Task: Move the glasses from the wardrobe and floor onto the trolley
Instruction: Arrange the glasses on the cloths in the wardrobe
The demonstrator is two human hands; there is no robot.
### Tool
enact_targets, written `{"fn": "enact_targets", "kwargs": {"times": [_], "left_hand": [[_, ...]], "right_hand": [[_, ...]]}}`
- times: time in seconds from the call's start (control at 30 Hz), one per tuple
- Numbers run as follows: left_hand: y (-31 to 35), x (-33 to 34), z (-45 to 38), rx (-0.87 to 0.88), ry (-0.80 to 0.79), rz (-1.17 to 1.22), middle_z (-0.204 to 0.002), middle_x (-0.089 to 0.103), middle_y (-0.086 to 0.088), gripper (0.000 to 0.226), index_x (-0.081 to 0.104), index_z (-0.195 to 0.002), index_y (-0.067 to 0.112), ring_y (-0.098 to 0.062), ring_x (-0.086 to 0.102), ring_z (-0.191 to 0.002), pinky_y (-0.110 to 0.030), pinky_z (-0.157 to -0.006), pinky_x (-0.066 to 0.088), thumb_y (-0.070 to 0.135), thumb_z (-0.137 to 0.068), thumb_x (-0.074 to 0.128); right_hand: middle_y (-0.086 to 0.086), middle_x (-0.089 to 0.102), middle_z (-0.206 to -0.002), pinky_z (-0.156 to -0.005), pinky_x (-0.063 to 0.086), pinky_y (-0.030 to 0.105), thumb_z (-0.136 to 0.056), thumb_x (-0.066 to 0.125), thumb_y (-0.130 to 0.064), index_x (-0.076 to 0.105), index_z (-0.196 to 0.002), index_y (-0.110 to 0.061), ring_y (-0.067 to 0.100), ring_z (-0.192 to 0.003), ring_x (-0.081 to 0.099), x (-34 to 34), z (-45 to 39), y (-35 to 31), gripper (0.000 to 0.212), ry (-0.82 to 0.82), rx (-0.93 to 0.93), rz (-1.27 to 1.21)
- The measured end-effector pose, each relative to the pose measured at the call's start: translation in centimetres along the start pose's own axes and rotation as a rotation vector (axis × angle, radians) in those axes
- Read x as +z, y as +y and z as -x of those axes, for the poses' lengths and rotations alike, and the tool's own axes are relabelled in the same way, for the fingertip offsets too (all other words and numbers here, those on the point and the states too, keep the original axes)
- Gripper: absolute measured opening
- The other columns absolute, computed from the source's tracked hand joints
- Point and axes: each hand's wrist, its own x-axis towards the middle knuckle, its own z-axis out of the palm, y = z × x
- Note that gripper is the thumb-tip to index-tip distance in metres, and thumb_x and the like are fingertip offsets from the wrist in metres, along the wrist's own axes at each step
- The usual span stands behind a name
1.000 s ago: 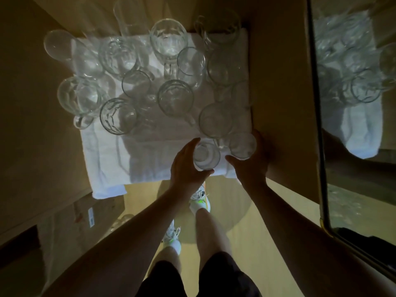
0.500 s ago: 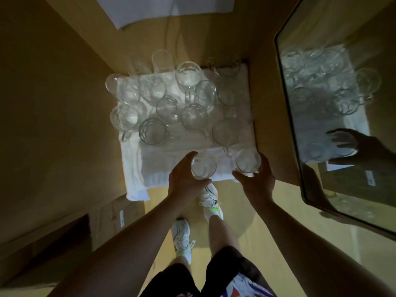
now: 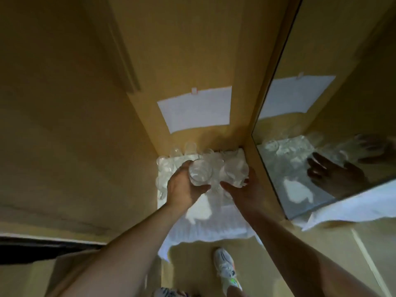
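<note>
Two clear glasses are held just above the white towel spread on the wardrobe shelf. The left hand has its grip closed round one glass, fingers curled about its wall, mouth facing up toward the camera. The right hand grips a second glass from below and the side; its outline is smeared, but the fingers do curl against it. Behind both, toward the back wall from the towel's front edge, the remaining glasses stand crowded together on the towel.

The risks, as I judge them: the two held glasses sit very near each other and could knock rims as they are drawn out. They also hang close over the crowded ones, so a low pull could topple a neighbour. The towel overhangs the shelf's front edge, and a dragged wrist could tug it and shift everything on it.

The frame is motion-blurred and dim, so the count of remaining glasses, and whether any have handles, cannot be told. The trolley is out of view. A mirror right of the towel repeats hands and glasses confusingly. A sheet of paper is stuck on the back wall above; its text is unreadable. One shoe shows below the towel on the floor.
</note>
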Motion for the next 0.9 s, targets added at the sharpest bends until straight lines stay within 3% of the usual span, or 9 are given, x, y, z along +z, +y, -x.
{"fn": "enact_targets", "kwargs": {"times": [0.13, 0.23, 0.3, 0.4, 0.53, 0.7, 0.9], "left_hand": [[5.0, -6.0, -0.5, 0.052, 0.151, 0.146, -0.107, 0.066, 0.011, 0.078, 0.051, -0.124, 0.032, -0.019, 0.066, -0.1, -0.035, -0.085, 0.054, 0.046, -0.059, 0.091], [8.7, -10.2, 0.1, 0.104, 0.274, 0.248, -0.113, 0.068, 0.005, 0.084, 0.052, -0.122, 0.031, -0.022, 0.067, -0.102, -0.039, -0.087, 0.055, 0.054, -0.048, 0.084], [10.5, -11.9, 0.2, 0.145, 0.31, 0.288, -0.11, 0.067, 0.008, 0.087, 0.053, -0.119, 0.03, -0.021, 0.066, -0.102, -0.04, -0.087, 0.055, 0.062, -0.043, 0.078], [13.2, -14.8, 1.6, 0.243, 0.354, 0.395, -0.11, 0.065, 0.011, 0.089, 0.054, -0.12, 0.032, -0.016, 0.063, -0.104, -0.041, -0.091, 0.054, 0.071, -0.043, 0.075], [15.9, -16.2, 3.4, 0.329, 0.365, 0.548, -0.113, 0.063, 0.014, 0.084, 0.053, -0.117, 0.036, -0.009, 0.061, -0.107, -0.036, -0.092, 0.053, 0.081, -0.051, 0.078], [18.5, -15.2, 7.0, 0.418, 0.317, 0.74, -0.113, 0.066, 0.013, 0.071, 0.048, -0.114, 0.041, -0.004, 0.065, -0.103, -0.029, -0.088, 0.053, 0.078, -0.06, 0.076], [22.5, -12.6, 11.3, 0.493, 0.237, 0.81, -0.102, 0.07, 0.006, 0.078, 0.051, -0.116, 0.027, -0.002, 0.069, -0.087, -0.023, -0.075, 0.056, 0.075, -0.059, 0.076]], "right_hand": [[-0.007, 0.07, -0.112, -0.088, 0.056, 0.034, -0.063, 0.093, -0.043, 0.06, -0.124, -0.028, 0.012, -0.101, 0.067, -1.8, -0.2, -7.9, 0.071, 0.04, -0.102, -0.05], [-0.026, 0.068, -0.092, -0.072, 0.049, 0.013, -0.061, 0.093, -0.043, 0.059, -0.102, -0.038, -0.01, -0.085, 0.065, -3.4, 0.9, -13.0, 0.054, 0.088, -0.203, -0.104], [-0.027, 0.064, -0.093, -0.067, 0.044, 0.009, -0.06, 0.093, -0.043, 0.053, -0.104, -0.039, -0.01, -0.085, 0.063, -4.2, 1.3, -15.3, 0.059, 0.1, -0.243, -0.132], [-0.019, 0.059, -0.104, -0.077, 0.047, 0.021, -0.062, 0.089, -0.051, 0.049, -0.118, -0.03, 0.006, -0.095, 0.06, -6.2, 3.5, -19.4, 0.072, 0.162, -0.347, -0.141], [-0.01, 0.062, -0.115, -0.096, 0.053, 0.037, -0.069, 0.089, -0.048, 0.05, -0.12, -0.027, 0.012, -0.109, 0.061, -9.0, 6.5, -22.4, 0.067, 0.198, -0.439, -0.21], [-0.009, 0.063, -0.108, -0.091, 0.057, 0.037, -0.069, 0.086, -0.054, 0.051, -0.12, -0.028, 0.009, -0.101, 0.065, -12.4, 10.7, -22.5, 0.067, 0.279, -0.494, -0.279], [-0.003, 0.063, -0.11, -0.088, 0.058, 0.034, -0.072, 0.084, -0.056, 0.05, -0.126, -0.025, 0.013, -0.099, 0.064, -17.4, 13.5, -21.2, 0.071, 0.349, -0.515, -0.295]]}}
